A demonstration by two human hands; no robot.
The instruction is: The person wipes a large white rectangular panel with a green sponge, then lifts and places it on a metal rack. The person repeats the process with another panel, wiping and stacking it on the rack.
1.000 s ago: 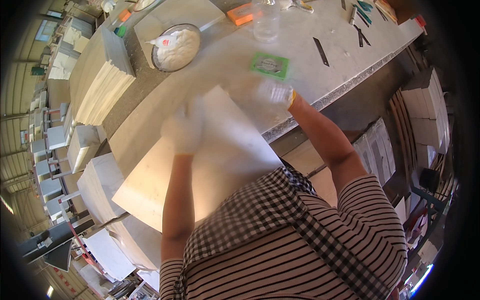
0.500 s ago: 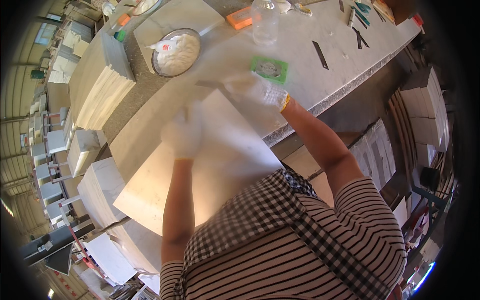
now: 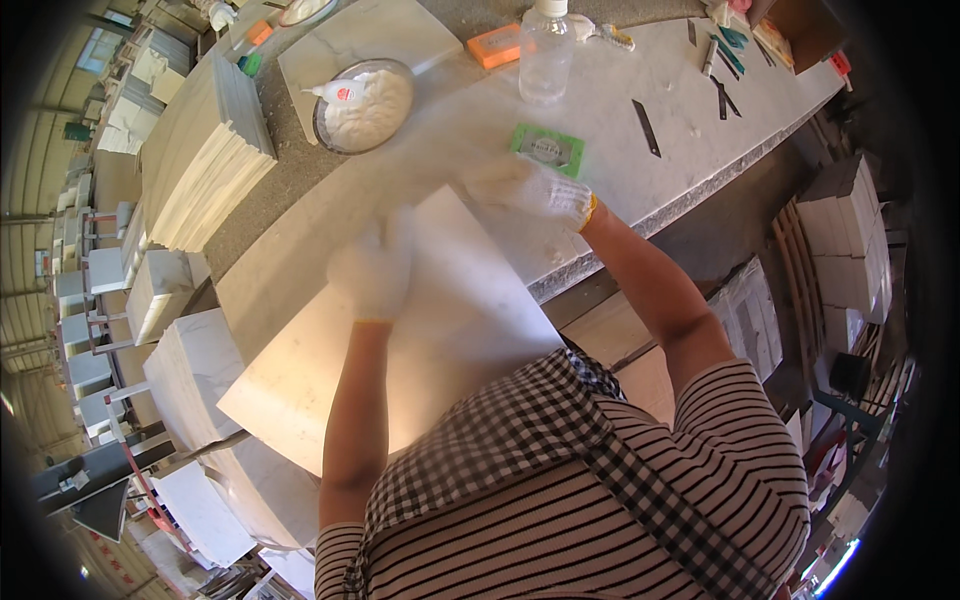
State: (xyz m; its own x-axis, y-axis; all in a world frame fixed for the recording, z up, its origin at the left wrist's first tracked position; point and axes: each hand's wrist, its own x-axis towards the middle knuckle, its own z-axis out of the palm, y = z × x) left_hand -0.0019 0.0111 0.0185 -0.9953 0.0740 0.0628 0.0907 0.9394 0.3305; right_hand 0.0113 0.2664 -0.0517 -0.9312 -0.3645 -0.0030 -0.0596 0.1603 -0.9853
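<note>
A pale marble tile (image 3: 470, 280) lies slanted across the near side of the bench, in front of my checked apron. My left hand (image 3: 372, 265), in a white knit glove, is over the tile's left part; its fingers are blurred. Just beyond the tile's far corner is my right hand (image 3: 545, 192), gloved in white with a yellow cuff edge. Motion smears its fingers, so anything in them cannot be made out. Closest to that hand is a green rectangular hand pad (image 3: 548, 150), lying flat on the bench.
A metal bowl of white paste (image 3: 385, 115) carries a small white bottle (image 3: 338, 92). Beyond are a clear plastic bottle (image 3: 545, 65) and an orange block (image 3: 495, 46). A dark flat blade (image 3: 646, 128) lies right. Stacked tiles (image 3: 215, 150) stand left; the bench's rough edge (image 3: 690, 185) runs right.
The view has shifted slightly. A dark, thin strip visible by my right fingers earlier is now lost in blur. My left hand remains over the tile.
</note>
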